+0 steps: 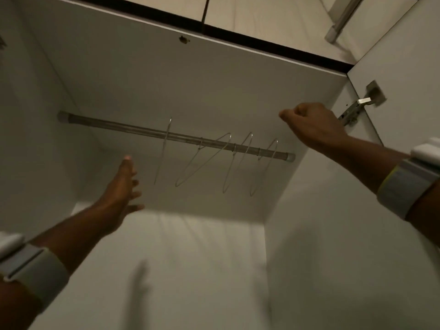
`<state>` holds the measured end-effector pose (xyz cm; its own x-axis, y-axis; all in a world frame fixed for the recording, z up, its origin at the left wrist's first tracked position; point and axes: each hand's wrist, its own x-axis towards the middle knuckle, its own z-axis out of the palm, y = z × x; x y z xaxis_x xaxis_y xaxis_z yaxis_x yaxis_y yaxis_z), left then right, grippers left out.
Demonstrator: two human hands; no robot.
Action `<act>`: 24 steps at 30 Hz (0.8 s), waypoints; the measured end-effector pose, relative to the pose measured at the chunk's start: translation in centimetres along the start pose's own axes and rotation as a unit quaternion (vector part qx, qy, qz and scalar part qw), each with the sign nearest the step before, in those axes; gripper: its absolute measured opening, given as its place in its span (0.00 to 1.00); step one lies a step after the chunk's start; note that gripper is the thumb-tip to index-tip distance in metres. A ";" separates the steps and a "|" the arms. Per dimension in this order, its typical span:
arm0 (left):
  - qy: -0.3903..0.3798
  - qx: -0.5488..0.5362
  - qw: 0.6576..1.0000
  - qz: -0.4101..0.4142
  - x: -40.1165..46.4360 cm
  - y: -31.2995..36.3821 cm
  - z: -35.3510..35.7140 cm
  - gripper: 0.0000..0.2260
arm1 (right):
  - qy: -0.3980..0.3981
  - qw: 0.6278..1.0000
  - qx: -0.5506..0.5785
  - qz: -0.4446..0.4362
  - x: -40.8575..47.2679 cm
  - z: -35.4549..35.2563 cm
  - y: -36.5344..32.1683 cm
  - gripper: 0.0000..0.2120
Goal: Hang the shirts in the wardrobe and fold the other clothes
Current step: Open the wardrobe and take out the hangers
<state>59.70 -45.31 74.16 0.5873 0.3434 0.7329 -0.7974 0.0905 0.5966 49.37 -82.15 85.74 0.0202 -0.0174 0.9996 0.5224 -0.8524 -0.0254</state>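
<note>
I look up into a white wardrobe. A metal rail [114, 126] runs across it from upper left to lower right. Several thin wire hangers [202, 163] hang empty on the rail's right half. My left hand [121, 186] is raised below the rail with fingers straight, just left of the leftmost hanger and not touching it. My right hand [312, 122] is up near the rail's right end with its fingers curled and nothing visible in them. No shirt or other clothing is in view.
The wardrobe's top panel [190, 75] is close above the rail. The open door [404, 67] stands at right with a metal hinge [357, 108] just beside my right hand. Side walls close in left and right. Another rail [342, 17] shows at top right.
</note>
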 end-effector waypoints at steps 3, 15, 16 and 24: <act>0.004 0.037 0.998 0.041 3.2 2.9 -0.8 0.35 | -0.020 0.983 0.154 0.094 2.0 1.3 1.8 0.31; -0.111 0.122 0.983 0.079 10.2 6.7 -0.9 0.39 | -0.134 0.837 0.434 0.304 2.4 8.9 7.2 0.47; -0.122 0.123 0.982 0.080 10.8 6.6 -1.0 0.39 | -0.139 0.834 0.438 0.305 2.4 9.7 7.5 0.49; -0.164 0.134 0.974 0.073 13.8 5.5 0.0 0.42 | -0.146 0.830 0.460 0.280 2.9 14.1 9.0 0.53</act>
<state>63.44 -40.06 87.58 0.5174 0.0120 0.8557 -0.8372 -0.2002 0.5090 66.15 -82.54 88.33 0.6145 -0.0342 0.7882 0.7888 0.0094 -0.6146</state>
